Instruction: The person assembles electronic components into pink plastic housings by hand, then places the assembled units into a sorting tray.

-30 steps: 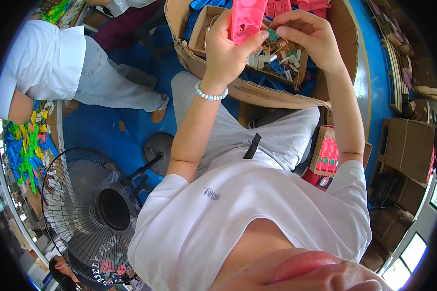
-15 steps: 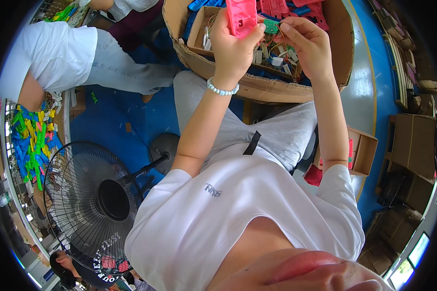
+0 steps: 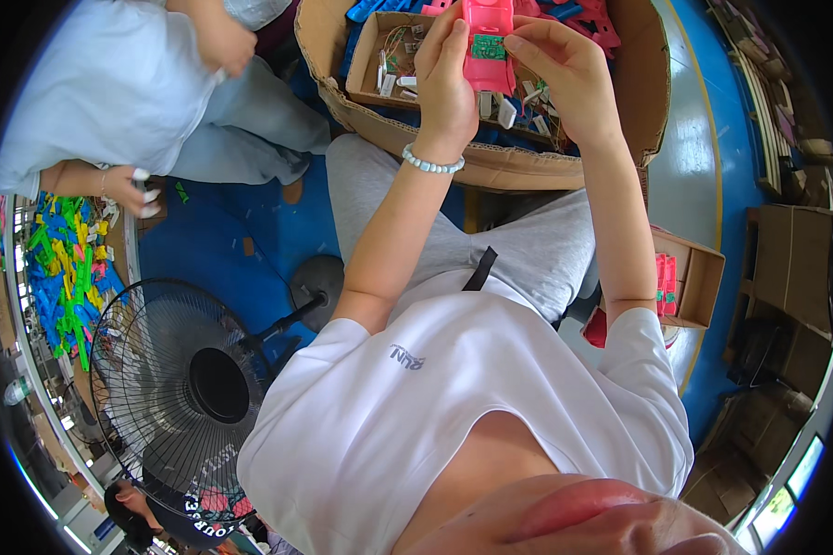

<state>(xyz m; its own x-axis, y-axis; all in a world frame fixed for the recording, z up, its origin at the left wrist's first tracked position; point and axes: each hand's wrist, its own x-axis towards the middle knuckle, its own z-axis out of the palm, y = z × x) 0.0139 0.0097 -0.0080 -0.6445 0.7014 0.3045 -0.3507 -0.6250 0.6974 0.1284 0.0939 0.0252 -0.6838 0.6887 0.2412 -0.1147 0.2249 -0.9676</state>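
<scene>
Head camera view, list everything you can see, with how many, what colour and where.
pink plastic part: one, pink with a small green circuit board, held up in both hands
large cardboard box: one, brown, past the knees, holding pink and blue pieces
small cardboard tray: one, brown, inside the large box
fan: one, black, floor at left
open box: one, brown, pink pieces inside, at right
plastic pieces: many, green, blue, yellow, far left
co-worker: one, light shirt, upper left
bracelet: one, pale beads, left wrist
left hand: grips the part
right hand: fingers on the part

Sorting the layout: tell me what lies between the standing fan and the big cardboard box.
In the head view, bare blue floor and the round fan base lie between the fan and the cardboard box, beside the person's grey-trousered leg.
</scene>
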